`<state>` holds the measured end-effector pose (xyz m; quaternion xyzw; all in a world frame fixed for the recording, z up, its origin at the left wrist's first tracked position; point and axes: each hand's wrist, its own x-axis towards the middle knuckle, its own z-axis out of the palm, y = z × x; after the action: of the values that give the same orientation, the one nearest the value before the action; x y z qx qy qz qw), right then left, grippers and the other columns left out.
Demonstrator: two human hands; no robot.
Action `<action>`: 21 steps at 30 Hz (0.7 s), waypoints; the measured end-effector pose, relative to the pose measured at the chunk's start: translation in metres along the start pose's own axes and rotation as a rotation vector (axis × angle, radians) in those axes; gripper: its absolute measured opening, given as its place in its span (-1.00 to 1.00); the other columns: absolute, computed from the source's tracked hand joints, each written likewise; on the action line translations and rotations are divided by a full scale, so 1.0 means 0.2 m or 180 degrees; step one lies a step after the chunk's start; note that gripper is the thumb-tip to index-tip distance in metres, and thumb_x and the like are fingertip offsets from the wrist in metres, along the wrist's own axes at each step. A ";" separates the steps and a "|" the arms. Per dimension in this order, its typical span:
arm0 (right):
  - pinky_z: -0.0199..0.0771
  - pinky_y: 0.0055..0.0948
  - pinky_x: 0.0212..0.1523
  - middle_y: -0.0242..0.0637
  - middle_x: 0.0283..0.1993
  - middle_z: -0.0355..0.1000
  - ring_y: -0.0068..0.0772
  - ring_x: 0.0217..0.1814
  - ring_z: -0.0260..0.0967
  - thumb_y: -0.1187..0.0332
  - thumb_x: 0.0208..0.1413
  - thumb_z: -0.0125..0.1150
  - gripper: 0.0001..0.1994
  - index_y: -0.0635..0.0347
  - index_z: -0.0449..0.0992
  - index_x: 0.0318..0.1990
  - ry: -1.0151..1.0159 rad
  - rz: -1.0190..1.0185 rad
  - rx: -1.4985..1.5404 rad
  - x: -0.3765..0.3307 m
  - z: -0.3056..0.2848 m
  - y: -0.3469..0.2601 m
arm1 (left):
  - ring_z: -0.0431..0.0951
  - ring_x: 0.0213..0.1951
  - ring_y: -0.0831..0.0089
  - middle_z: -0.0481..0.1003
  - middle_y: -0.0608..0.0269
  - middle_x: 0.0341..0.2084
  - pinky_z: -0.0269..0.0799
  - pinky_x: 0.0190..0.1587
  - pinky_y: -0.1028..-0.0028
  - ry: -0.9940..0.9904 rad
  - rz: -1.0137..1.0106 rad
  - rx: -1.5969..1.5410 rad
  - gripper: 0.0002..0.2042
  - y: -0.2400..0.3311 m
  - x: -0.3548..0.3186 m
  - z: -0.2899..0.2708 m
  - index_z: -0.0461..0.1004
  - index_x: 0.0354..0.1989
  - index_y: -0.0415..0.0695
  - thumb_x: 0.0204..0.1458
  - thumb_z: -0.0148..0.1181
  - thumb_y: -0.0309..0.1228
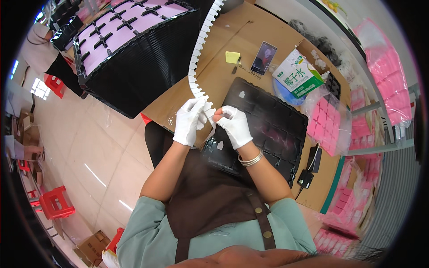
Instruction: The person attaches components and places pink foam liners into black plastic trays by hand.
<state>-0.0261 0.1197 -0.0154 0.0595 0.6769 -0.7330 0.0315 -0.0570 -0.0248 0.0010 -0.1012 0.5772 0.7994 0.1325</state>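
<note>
Two white-gloved hands meet just above the near edge of the table (232,80), and both pinch the lower end of a long white notched strip (199,49). The left hand (190,121) has its grip closed on the strip where the toothed edge ends, thumb and fingers pressed narrow; the right hand (234,126), a silver bangle (250,159) on its wrist, has its fingertips shut on the very tip, perhaps on one small white piece, though that is too small to tell. From the hands the strip rises in a bow and runs away across the table, so it seems light and springy, thin plastic that bends freely but could kink or snap at a notch; best taken close to the working end, between two teeth. Under the hands lies a black moulded tray (272,129) with a few small white pieces in its pockets. Farther off lie a yellow sticky note (232,56), a phone (263,58), and a green-and-white carton (298,73), with a bag of pink parts (328,125) to the right. Beyond, at the left, stands a tall stack of black trays (134,58) topped in pink.
</note>
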 end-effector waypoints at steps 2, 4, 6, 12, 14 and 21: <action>0.32 -0.65 -0.34 -0.42 -0.42 0.43 -0.68 -0.40 0.32 0.55 -0.10 0.26 -0.92 0.28 0.50 -0.40 0.0230 -0.0069 -0.0107 -0.02 -0.02 0.00 | 0.27 -0.68 0.74 0.42 0.41 -0.61 0.05 -0.68 0.72 -0.0192 -0.0090 -0.0108 -0.84 -0.03 0.04 0.01 0.48 -0.27 -0.14 0.09 0.12 -0.33; 0.33 -0.65 -0.34 -0.42 -0.42 0.42 -0.65 -0.39 0.32 0.57 -0.13 0.25 -0.92 0.27 0.49 -0.42 0.0512 -0.0626 -0.0367 -0.06 -0.01 -0.01 | 0.30 -0.63 0.73 0.47 0.34 -0.47 0.06 -0.69 0.72 -0.0476 -0.0276 -0.0500 -0.82 -0.05 0.06 0.04 0.46 -0.19 -0.15 0.09 0.09 -0.37; 0.36 -0.59 -0.31 -0.37 -0.39 0.36 -0.52 -0.36 0.33 0.64 -0.23 0.23 -0.87 0.25 0.46 -0.48 0.0694 -0.1480 -0.0788 -0.10 -0.02 -0.08 | 0.37 -0.56 0.72 0.45 0.34 -0.42 0.07 -0.72 0.75 -0.0456 -0.0292 -0.0744 -0.81 -0.06 0.07 0.07 0.42 -0.14 -0.18 0.11 0.05 -0.41; 0.38 -0.50 -0.26 -0.32 -0.42 0.40 -0.46 -0.33 0.36 0.58 -0.26 0.23 -0.91 0.25 0.47 -0.52 0.0820 -0.1249 -0.1543 -0.23 -0.61 -0.30 | 0.33 -0.57 0.71 0.43 0.29 -0.36 0.09 -0.69 0.79 -0.0109 -0.0006 -0.0501 -0.77 -0.02 0.05 0.03 0.39 -0.07 -0.19 0.13 0.04 -0.41; 0.40 -0.49 -0.26 -0.32 -0.48 0.41 -0.48 -0.36 0.37 0.60 -0.25 0.19 -0.95 0.26 0.49 -0.56 0.0970 -0.1073 -0.2480 -0.23 -1.07 -0.24 | 0.32 -0.58 0.72 0.43 0.29 -0.37 0.08 -0.69 0.79 -0.0132 0.0029 -0.0514 -0.78 -0.03 0.08 0.02 0.40 -0.07 -0.19 0.13 0.03 -0.40; 0.45 -0.39 -0.26 -0.11 -0.45 0.48 -0.25 -0.31 0.47 0.55 -0.31 0.26 -0.94 0.26 0.53 -0.56 0.1322 0.0791 -0.3193 -0.16 -1.54 -0.04 | 0.30 -0.60 0.72 0.43 0.29 -0.39 0.05 -0.67 0.78 -0.0072 0.0258 -0.0176 -0.78 -0.03 0.06 0.13 0.42 -0.11 -0.23 0.13 0.07 -0.39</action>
<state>0.0187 0.4257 -0.0267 0.2599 0.9227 -0.2847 0.0081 -0.0663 0.0030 0.0008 -0.0724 0.5571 0.8208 0.1037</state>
